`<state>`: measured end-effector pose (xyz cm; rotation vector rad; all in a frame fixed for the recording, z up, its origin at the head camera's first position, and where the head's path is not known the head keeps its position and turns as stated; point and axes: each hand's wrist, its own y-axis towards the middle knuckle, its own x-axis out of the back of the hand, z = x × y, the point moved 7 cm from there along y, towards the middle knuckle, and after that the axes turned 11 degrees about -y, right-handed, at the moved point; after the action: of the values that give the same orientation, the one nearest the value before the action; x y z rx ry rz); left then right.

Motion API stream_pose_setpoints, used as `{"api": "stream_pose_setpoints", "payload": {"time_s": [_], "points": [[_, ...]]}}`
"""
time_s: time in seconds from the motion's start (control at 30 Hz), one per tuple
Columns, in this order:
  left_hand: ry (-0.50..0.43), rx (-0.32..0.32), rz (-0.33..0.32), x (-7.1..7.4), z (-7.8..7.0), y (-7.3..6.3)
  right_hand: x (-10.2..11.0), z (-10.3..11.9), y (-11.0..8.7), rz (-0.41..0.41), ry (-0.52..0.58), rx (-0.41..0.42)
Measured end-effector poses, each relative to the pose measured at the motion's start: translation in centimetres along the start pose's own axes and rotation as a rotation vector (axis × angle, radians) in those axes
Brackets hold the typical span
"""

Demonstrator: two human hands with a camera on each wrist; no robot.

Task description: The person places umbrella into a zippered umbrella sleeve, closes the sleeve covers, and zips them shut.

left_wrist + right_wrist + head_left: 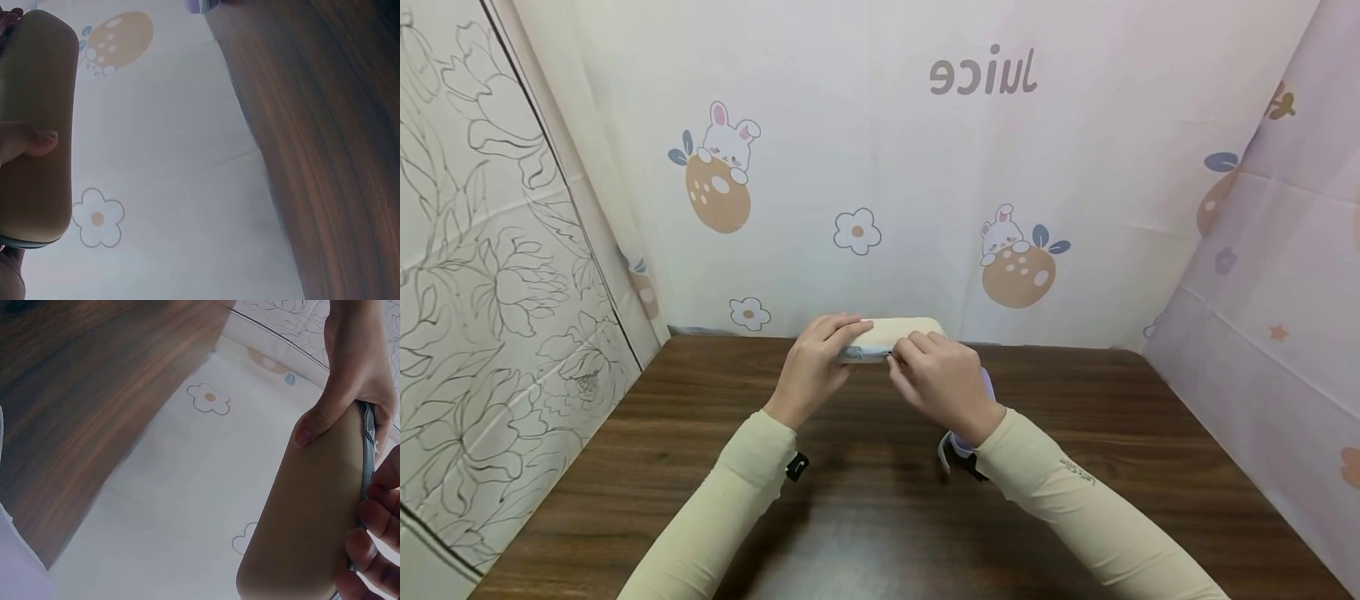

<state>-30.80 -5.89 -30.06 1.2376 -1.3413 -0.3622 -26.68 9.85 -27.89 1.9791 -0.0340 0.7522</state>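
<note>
A cream, rounded zippered case is held up in front of the curtain, over the far side of the table. My left hand grips its left end, with the thumb laid across the broad face in the right wrist view. Along the case's near side runs a grey-blue zipper. My right hand has its fingers bent at that zipper edge and pinches it near the right end; the zipper pull is hidden by the fingers. In the left wrist view the case looks closed along its visible edge.
A dark wood table lies below both forearms. Behind it hangs a pale printed curtain with rabbits and flowers, meeting the table's back edge. A floral-lined panel stands at left, another curtain side at right. Wrist straps show at the sleeves.
</note>
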Motion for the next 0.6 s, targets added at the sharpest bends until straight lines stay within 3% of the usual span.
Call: {"api": "stream_pose_setpoints", "payload": {"time_s": [0.27,0.6], "points": [[-0.018,-0.005,-0.010,0.0,0.0,0.0,0.0,-0.3,-0.2,-0.003,0.051,-0.017],[-0.041,0.049,-0.003,0.6,0.6,-0.2,0.1,-1.8,-0.7,0.030,0.058,-0.051]]}}
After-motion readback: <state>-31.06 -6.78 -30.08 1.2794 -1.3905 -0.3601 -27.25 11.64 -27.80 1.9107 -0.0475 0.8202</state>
